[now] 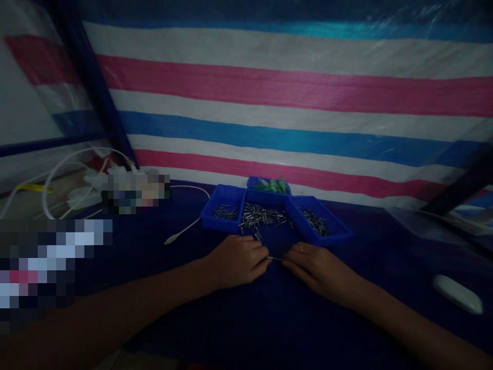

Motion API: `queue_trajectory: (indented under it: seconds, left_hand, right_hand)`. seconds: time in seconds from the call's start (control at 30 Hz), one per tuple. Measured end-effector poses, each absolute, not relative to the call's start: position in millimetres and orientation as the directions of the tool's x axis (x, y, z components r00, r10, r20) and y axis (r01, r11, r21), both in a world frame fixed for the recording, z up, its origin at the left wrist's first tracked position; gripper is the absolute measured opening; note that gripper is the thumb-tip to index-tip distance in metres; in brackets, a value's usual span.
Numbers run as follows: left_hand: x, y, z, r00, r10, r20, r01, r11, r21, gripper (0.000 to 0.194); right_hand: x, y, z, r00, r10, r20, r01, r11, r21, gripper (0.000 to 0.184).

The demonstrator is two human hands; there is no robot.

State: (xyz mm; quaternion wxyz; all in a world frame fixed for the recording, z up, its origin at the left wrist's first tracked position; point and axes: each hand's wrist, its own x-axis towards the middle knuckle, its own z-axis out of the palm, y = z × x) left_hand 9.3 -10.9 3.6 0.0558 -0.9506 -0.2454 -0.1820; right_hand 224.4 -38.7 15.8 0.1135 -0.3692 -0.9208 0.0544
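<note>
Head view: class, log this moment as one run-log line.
left hand: holds one end of thin silvery metal rod | right hand: holds other end | beyond: loose silvery metal pieces heaped among blue rectangular plastic trays

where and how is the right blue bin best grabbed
Probably by the middle of its right rim, pinching the wall from the right and above. The right bin is open-topped, and that long side faces away from the loose pins and the back bin. The right hand is close in front of its near end.
</note>
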Motion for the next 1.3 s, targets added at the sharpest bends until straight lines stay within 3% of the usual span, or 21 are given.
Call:
queue_trajectory:
  seconds: [1.07, 1.17, 1.3]
  left_hand:
    - [9.1, -11.5, 5.7, 0.809, 0.470, 0.354, 0.504, -0.864, -0.004, 0.022]
    - [9.5, -13.0, 7.3, 0.792, 0.483, 0.372, 0.504, -0.862, 0.047, 0.021]
    - [10.6, -14.2, 7.9, 0.764, 0.479, 0.433, 0.434, -0.877, 0.205, 0.019]
  right_hand:
    - [223.9, -40.5, 16.6, -0.666, 0.721, 0.191, 0.692, 0.693, -0.203, 0.022]
    - [224.0, -40.6, 16.5, -0.678, 0.711, 0.189, 0.685, 0.703, -0.191, 0.023]
    - [223.1, -41.5, 16.0, -0.677, 0.710, 0.196, 0.681, 0.704, -0.201, 0.022]
